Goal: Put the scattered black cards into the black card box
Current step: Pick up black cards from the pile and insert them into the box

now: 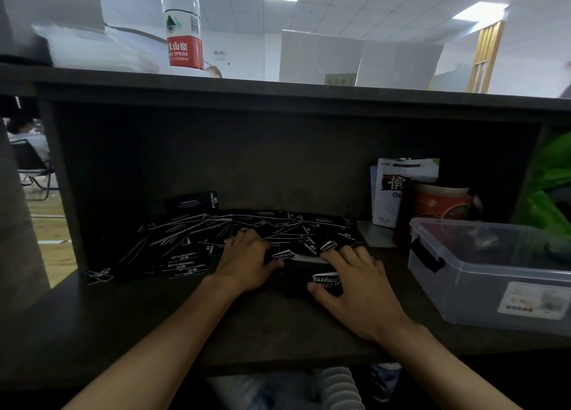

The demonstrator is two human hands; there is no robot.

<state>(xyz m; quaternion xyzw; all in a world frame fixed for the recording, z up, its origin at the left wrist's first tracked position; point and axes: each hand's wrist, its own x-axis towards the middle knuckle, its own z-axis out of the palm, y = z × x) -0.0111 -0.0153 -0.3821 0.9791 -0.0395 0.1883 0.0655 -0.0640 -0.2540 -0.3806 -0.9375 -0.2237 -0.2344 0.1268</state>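
Observation:
Many black cards [185,242] with white print lie scattered across the back of the dark desk [154,323]. The black card box [193,202] stands behind them against the back panel, left of centre. A gathered stack of black cards [304,262] sits between my hands. My left hand [247,264] lies palm down on the scattered cards, fingers fairly straight, its thumb against the stack's left end. My right hand [355,286] covers the stack's right part, fingers over its far edge and thumb at its near edge.
A clear plastic lidded container [494,270] stands at the right. Behind it are a red-brown tin [441,205], a white pouch [386,190] and green leaves [550,177]. A water bottle [183,26] stands on the shelf top above.

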